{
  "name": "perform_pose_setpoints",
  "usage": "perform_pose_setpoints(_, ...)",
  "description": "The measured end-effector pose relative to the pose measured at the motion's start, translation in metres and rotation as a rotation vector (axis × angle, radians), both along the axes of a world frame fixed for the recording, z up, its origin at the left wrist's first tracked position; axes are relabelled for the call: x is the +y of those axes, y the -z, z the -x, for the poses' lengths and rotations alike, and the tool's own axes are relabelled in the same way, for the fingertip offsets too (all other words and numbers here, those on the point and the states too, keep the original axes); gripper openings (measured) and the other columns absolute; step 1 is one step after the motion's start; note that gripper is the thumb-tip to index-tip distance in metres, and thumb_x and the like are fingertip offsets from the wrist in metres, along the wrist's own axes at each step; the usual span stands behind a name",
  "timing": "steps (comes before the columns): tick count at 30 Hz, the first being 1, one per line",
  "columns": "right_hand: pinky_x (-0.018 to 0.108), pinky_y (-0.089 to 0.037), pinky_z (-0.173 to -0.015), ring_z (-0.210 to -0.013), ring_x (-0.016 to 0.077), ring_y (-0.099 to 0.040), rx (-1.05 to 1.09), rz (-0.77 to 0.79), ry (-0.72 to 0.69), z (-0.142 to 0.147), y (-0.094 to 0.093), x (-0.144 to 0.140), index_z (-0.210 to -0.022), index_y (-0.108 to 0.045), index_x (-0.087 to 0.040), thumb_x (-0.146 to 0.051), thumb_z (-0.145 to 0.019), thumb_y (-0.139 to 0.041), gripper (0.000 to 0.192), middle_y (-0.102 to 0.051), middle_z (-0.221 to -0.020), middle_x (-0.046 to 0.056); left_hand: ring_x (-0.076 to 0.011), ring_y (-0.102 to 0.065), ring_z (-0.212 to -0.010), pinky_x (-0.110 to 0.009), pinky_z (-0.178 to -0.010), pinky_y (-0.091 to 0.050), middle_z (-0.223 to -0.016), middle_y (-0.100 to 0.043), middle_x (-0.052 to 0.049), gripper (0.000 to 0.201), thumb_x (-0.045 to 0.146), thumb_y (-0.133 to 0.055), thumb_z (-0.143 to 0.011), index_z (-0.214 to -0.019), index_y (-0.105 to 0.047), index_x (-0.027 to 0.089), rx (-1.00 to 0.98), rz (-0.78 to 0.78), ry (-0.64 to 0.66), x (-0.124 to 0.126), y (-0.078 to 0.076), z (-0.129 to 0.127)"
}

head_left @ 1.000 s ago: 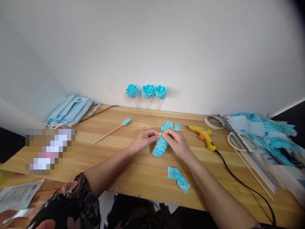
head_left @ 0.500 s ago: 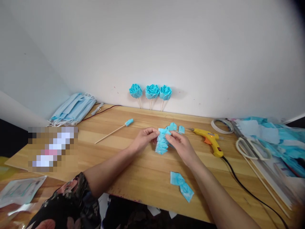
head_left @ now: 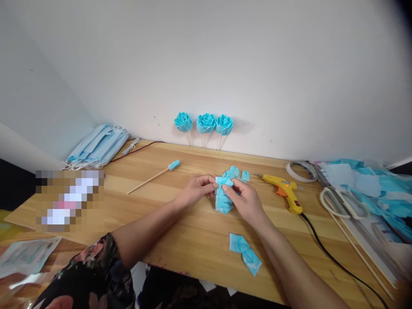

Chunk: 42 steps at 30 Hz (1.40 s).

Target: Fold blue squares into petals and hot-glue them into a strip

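Both hands meet at the middle of the wooden table (head_left: 193, 240). My left hand (head_left: 197, 189) and my right hand (head_left: 243, 198) pinch a small folded blue fabric piece (head_left: 224, 181) between their fingertips. Right under it lies a row of overlapping folded blue pieces (head_left: 222, 201), partly hidden by my right hand. More blue pieces (head_left: 236, 172) lie just behind. Two joined blue pieces (head_left: 244, 252) rest near the front edge.
A wooden stick with a blue tip (head_left: 153, 176) lies to the left. A yellow glue gun (head_left: 285, 192) with a black cord sits at the right. Scissors (head_left: 343, 203), sticks and blue scraps are far right. Face masks (head_left: 98, 146) are stacked back left. Three blue roses (head_left: 204, 123) lean on the wall.
The hands have lifted the small blue piece slightly and shifted a little to the right over the row. The view has also panned, so the table items sit differently in frame.
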State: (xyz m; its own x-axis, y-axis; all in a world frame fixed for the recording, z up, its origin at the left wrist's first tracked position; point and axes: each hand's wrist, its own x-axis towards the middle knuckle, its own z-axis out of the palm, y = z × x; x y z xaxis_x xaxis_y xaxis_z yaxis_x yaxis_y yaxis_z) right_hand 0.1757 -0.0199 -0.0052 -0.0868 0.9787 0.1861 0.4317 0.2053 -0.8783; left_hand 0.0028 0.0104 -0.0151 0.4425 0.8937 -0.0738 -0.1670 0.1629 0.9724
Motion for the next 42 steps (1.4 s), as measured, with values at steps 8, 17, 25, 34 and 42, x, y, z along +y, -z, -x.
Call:
perform_pose_setpoints(8, 0.025, -0.038, -0.062, -0.065, 0.0137, -0.045, 0.143, 0.076, -0.077, -0.002, -0.006, 0.001, -0.070, -0.055, -0.019, -0.045, -0.088, -0.049, 0.033, -0.049, -0.067, -0.001, -0.0072, -0.051, -0.054, -0.021, -0.058, -0.040, -0.059, -0.057, 0.001, 0.033, 0.043, -0.071, -0.073, -0.072, -0.059, 0.012, -0.038, -0.034, -0.081, 0.004, 0.004, 0.003)
perform_pose_setpoints(17, 0.025, -0.032, -0.054, -0.057, 0.0114, -0.038, 0.174, 0.075, 0.026, -0.002, 0.000, 0.003, -0.063, -0.050, -0.019, -0.045, -0.080, -0.061, 0.032, -0.041, -0.060, -0.004, -0.0085, -0.052, -0.051, -0.021, -0.054, -0.038, -0.057, -0.057, 0.001, 0.038, 0.052, -0.064, -0.075, -0.076, -0.060, 0.013, 0.018, -0.002, -0.006, 0.004, 0.002, 0.001)
perform_pose_setpoints(25, 0.025, -0.036, -0.055, -0.058, 0.0125, -0.042, 0.189, 0.122, -0.036, 0.000, -0.003, 0.002, -0.065, -0.052, -0.020, -0.049, -0.080, -0.058, 0.034, -0.046, -0.061, -0.003, -0.0071, -0.049, -0.052, -0.021, -0.054, -0.037, -0.058, -0.055, 0.002, 0.037, 0.047, -0.071, -0.069, -0.070, -0.057, 0.013, 0.053, -0.047, -0.010, 0.003, 0.001, 0.002)
perform_pose_setpoints(34, 0.025, -0.035, -0.052, -0.056, 0.0123, -0.039, 0.030, 0.068, -0.016, -0.006, 0.006, 0.003, -0.063, -0.050, -0.020, -0.049, -0.083, -0.055, 0.036, -0.042, -0.058, -0.003, -0.0079, -0.050, -0.055, -0.022, -0.058, -0.039, -0.059, -0.056, 0.001, 0.037, 0.048, -0.067, -0.075, -0.069, -0.058, 0.013, 0.016, -0.064, 0.091, 0.001, 0.001, 0.001)
perform_pose_setpoints(42, 0.027, -0.041, -0.060, -0.062, 0.0153, -0.048, 0.133, 0.107, -0.086, -0.004, -0.001, 0.003, -0.064, -0.052, -0.020, -0.055, -0.085, -0.050, 0.041, -0.054, -0.064, 0.000, -0.0076, -0.051, -0.053, -0.022, -0.058, -0.039, -0.059, -0.057, 0.002, 0.038, 0.049, -0.069, -0.073, -0.070, -0.058, 0.013, -0.021, -0.037, -0.018, 0.003, 0.003, 0.004)
